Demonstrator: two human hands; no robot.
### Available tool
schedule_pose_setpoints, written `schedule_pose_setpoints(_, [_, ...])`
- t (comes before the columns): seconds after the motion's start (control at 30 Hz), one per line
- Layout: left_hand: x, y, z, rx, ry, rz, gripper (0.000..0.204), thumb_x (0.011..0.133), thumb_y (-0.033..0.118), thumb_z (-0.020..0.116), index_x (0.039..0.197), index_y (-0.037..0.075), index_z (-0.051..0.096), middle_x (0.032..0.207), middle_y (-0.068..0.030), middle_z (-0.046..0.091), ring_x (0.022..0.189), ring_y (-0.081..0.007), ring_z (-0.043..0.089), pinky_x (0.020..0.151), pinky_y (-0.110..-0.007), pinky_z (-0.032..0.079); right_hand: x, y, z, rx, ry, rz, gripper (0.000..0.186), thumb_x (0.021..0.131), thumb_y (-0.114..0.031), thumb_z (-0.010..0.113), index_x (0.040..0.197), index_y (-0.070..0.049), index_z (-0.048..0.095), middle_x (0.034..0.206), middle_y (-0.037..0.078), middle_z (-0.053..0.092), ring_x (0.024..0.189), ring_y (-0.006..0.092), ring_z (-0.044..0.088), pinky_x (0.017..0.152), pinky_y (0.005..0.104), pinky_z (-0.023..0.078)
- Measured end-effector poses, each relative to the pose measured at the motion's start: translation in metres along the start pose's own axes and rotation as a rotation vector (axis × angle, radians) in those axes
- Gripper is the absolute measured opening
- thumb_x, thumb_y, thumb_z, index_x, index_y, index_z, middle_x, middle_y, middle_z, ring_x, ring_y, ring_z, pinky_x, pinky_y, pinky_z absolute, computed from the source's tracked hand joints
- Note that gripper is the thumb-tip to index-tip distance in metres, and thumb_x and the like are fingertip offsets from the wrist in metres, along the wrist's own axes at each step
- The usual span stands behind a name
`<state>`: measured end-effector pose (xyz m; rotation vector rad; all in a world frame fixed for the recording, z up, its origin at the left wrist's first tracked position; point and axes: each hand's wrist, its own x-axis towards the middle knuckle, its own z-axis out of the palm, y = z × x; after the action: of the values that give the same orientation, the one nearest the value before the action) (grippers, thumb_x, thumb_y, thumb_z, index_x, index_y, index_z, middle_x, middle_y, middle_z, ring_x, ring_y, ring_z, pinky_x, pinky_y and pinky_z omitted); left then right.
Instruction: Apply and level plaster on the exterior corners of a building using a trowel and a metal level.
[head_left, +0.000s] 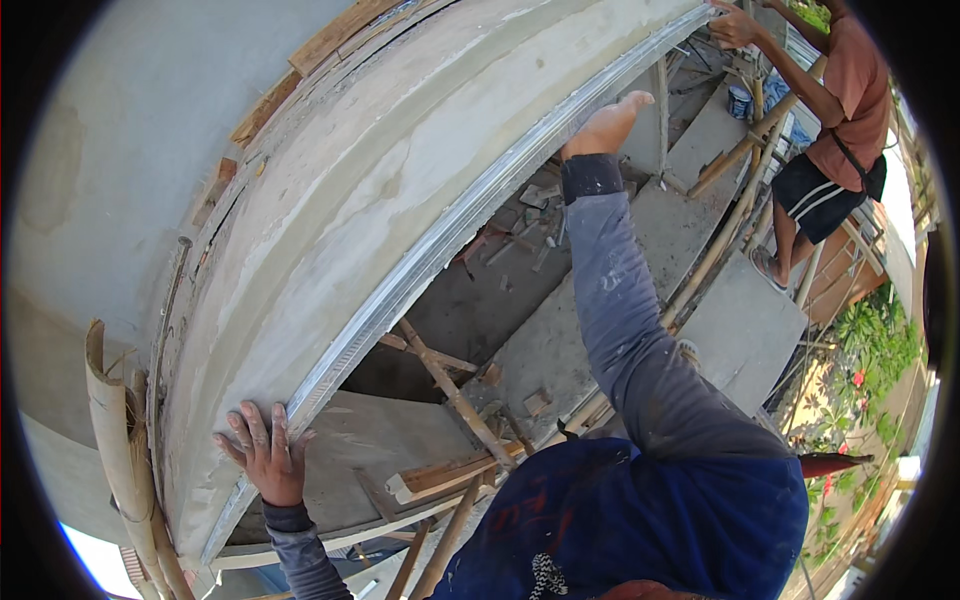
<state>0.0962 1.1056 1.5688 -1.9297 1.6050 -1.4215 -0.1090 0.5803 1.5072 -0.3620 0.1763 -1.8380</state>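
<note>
- Metal strip (398, 285) lies along the plaster wall (320, 255); steadying step, I judge
- My left hand (270, 462) spread over strip and wall
- My right hand (605, 128) against the strip; can't tell its grip
- Next move calls for even pressure

Open-air building site

A construction site in daylight, with building work under way. The curved wall (330, 230) wears bare, patchy grey plaster, with 1 long metal bar (395, 290) along its edge. Below are bamboo poles (455, 393), rough timber (440, 478) and scattered rubble (540, 198). 1 co-worker (845, 100) stands at the upper edge of a grey platform (750, 325); 1 bucket (739, 101) sits farther up. Green plants (860, 335) with red flowers (858, 379) at the right show it is outdoors.
</note>
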Motion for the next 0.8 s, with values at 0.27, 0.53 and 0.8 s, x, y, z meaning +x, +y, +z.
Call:
schedule_pose_setpoints(0.27, [0.004, 0.000, -0.003, -0.026, -0.010, -0.006, 0.070, 0.072, 0.044, 0.068, 0.133, 0.018, 0.046, 0.147, -0.0155, 0.030, 0.140, -0.0326, 0.016, 0.111, -0.057, 0.006, -0.041, -0.013, -0.037, -0.229, 0.291, 0.130, 0.075, 0.092, -0.048, 0.046, 0.137, 0.006, 0.018, 0.133, 0.021, 0.034, 0.119, 0.0276, 0.039, 0.098, 0.0376, 0.033])
schedule_pose_setpoints(0.53, [-0.008, -0.001, -0.007, -0.107, -0.129, -0.107, 0.070, 0.065, 0.032, 0.074, 0.130, 0.028, 0.050, 0.145, -0.0036, 0.036, 0.137, -0.0249, 0.027, 0.111, -0.054, 0.008, -0.124, -0.056, -0.012, -1.288, -1.062, -1.204, 0.045, 0.070, -0.028, 0.077, 0.110, -0.014, 0.063, 0.118, 0.007, 0.044, 0.112, 0.0291, 0.041, 0.095, 0.0440, 0.031])
schedule_pose_setpoints(0.8, [-0.054, -0.018, -0.038, -0.169, 0.090, -0.452, 0.078, 0.066, 0.052, 0.070, 0.135, 0.028, 0.044, 0.148, -0.0026, 0.031, 0.137, -0.0207, 0.027, 0.114, -0.045, 0.011, -0.077, -0.039, 0.005, -1.083, -1.308, -1.390, 0.047, 0.068, -0.013, 0.075, 0.112, -0.011, 0.061, 0.107, 0.008, 0.058, 0.100, 0.0284, 0.054, 0.089, 0.0445, 0.038])
